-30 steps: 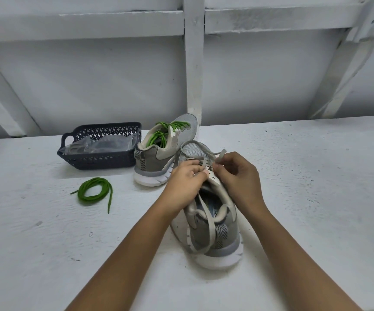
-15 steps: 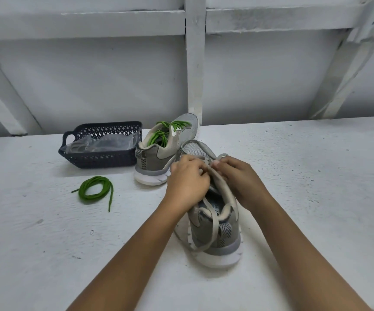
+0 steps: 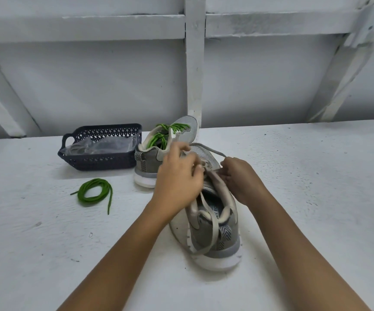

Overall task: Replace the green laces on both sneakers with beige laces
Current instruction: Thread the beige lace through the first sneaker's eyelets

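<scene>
A grey sneaker (image 3: pixel 215 239) stands heel toward me in the middle of the table, with a beige lace (image 3: pixel 212 223) threaded in it and one end trailing over the heel. My left hand (image 3: pixel 179 178) pinches the lace at the eyelets over the tongue. My right hand (image 3: pixel 240 178) grips the other end, which loops up over the toe. Behind it stands a second grey sneaker (image 3: pixel 152 162) with green laces (image 3: pixel 166 133) in it. A loose coiled green lace (image 3: pixel 94 194) lies on the table at the left.
A dark plastic basket (image 3: pixel 100 162) holding clear plastic bags sits at the back left, touching the far sneaker. A white wall with beams rises right behind the white table (image 3: pixel 305 176).
Both hands have worked at the eyelets; my left hand has lifted and pulled a lace strand left, and my right hand has drawn its end out to the right over the toe.
</scene>
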Action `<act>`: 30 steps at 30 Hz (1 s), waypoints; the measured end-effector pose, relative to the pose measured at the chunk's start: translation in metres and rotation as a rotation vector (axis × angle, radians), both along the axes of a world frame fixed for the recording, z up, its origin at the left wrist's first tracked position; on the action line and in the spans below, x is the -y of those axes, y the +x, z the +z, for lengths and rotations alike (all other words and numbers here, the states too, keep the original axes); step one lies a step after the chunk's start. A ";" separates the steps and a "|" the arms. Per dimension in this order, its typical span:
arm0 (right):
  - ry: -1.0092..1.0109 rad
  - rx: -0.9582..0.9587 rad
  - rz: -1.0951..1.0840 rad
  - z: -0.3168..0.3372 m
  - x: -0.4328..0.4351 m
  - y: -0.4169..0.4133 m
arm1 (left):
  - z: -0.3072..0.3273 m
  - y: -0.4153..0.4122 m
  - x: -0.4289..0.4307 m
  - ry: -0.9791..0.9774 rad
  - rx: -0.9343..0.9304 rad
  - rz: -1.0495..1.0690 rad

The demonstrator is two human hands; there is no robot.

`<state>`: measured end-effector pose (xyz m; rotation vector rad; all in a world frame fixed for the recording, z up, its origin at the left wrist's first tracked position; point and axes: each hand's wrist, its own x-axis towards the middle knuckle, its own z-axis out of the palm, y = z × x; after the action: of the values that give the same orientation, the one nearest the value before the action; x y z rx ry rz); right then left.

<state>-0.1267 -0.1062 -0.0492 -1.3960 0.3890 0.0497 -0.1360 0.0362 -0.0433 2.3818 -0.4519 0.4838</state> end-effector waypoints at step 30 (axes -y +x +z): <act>0.213 0.018 0.012 -0.011 0.006 -0.001 | 0.022 0.009 0.010 0.485 -0.131 -0.059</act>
<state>-0.1277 -0.1126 -0.0606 -1.1873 0.3502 0.0857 -0.1271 0.0265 -0.0208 2.8316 -0.6347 0.2020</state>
